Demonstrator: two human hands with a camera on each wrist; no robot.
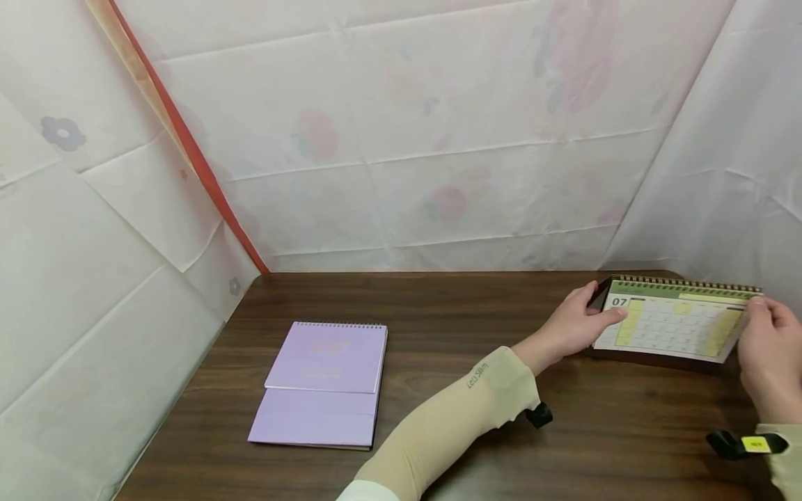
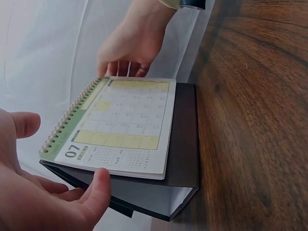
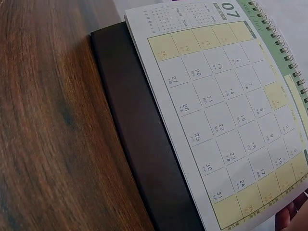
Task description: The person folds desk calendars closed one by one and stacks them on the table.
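Together, left fingers (image 1: pixel 615 316) and right fingers (image 1: pixel 757 307) hold a calendar (image 1: pixel 677 323) on a wooden table (image 1: pixel 476 306) beside patterned white sheeting (image 1: pixel 388 139).

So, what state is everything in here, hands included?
Green-topped calendar: opened into a tent shape, showing page 07.
Purple calendar: showing its cover; whether propped or flat, I can't tell.
Left hand: gripping the green-topped calendar's left end.
Right hand: gripping that same calendar's right end.
White cloth: hanging, creased.
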